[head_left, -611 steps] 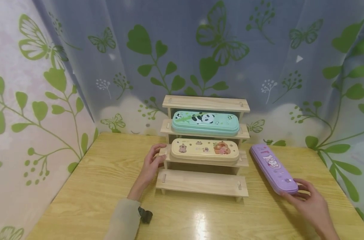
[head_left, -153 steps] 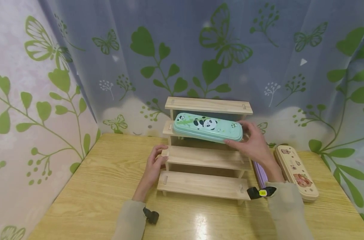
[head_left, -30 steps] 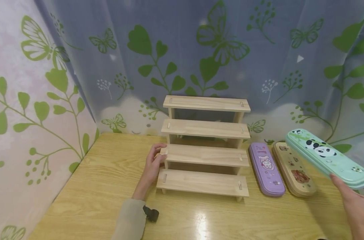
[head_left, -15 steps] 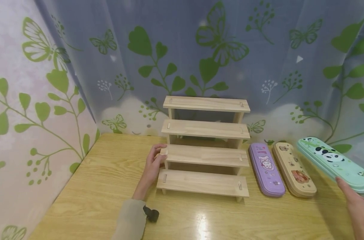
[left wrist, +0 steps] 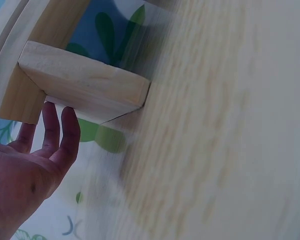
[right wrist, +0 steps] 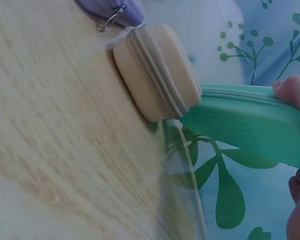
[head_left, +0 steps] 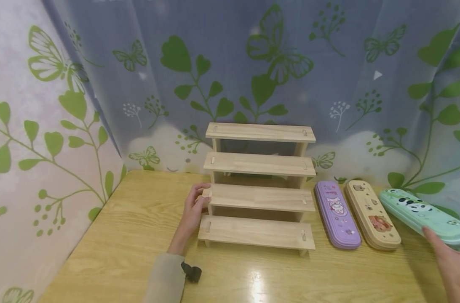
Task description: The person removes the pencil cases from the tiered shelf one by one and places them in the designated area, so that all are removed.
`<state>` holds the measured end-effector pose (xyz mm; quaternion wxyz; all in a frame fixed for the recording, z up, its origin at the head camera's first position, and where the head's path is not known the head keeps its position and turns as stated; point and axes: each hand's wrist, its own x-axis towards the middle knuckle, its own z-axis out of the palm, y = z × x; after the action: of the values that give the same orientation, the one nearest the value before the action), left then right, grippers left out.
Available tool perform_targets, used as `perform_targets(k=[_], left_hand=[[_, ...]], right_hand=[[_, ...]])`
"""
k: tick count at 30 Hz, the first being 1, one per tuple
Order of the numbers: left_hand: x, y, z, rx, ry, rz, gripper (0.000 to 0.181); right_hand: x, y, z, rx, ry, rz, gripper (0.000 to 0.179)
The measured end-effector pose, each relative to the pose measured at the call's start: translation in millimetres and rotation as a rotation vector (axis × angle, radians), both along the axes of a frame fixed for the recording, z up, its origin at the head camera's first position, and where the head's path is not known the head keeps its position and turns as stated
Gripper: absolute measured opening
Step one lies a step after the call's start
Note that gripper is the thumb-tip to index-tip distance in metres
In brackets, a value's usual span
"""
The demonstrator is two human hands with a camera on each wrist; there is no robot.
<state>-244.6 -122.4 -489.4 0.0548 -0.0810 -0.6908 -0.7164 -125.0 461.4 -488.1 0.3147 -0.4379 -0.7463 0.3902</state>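
Observation:
At the right edge of the head view, my right hand (head_left: 450,261) holds a mint green pencil case (head_left: 427,216) with a panda print, thumb along its near edge. The right wrist view shows this case (right wrist: 240,120) tilted, its near end raised off the table. A cream pencil case (head_left: 372,214) with bears and a purple pencil case (head_left: 337,214) lie side by side to its left. My left hand (head_left: 192,208) grips the left end of the third step of a four-tier wooden display stand (head_left: 258,196). Its fingertips (left wrist: 69,112) reach under the board in the left wrist view.
The stand is on a wood-grain table (head_left: 146,219), its tiers bare. A butterfly-and-leaf patterned curtain (head_left: 230,63) rises behind and along both sides. The table's right edge (right wrist: 192,175) runs close below the green case.
Over the past second my right hand has lowered the green pencil case beside the cream one. Earlier, the cream and green cases left the stand for the right side. The left hand keeps its place.

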Motion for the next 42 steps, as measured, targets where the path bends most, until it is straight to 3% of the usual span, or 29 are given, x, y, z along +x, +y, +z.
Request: perform_targets(k=[4,8,16,25,36,42], left_hand=[[0.4,0.4,0.1,-0.002,-0.003,0.004,0.040],[0.5,0.3,-0.1,-0.007,-0.002,0.006,0.039],[0.1,-0.3,-0.7,-0.013,-0.001,0.006,0.039],[0.1,-0.6,-1.5,-0.010,0.001,0.000,0.038],[0.6,-0.1,-3.1,-0.014,0.017,-0.006,0.039],[0.4,-0.2,-3.2,-0.013,0.028,-0.003,0.039]], right_hand=[[-4.6,2.4,-8.2,0.045,0.020,0.008,0.081],[0.2,-9.0,3.5,0.116,0.034,0.068,0.078],[7.1,-16.1,20.5,0.109,-0.203,0.191,0.085],[14.6,-6.9,11.6,0.044,-0.409,0.266,0.093],[12.7,-1.6,0.8,0.010,-0.458,0.273,0.095],[9.7,-5.5,-2.1,0.099,-0.405,0.288,0.080]])
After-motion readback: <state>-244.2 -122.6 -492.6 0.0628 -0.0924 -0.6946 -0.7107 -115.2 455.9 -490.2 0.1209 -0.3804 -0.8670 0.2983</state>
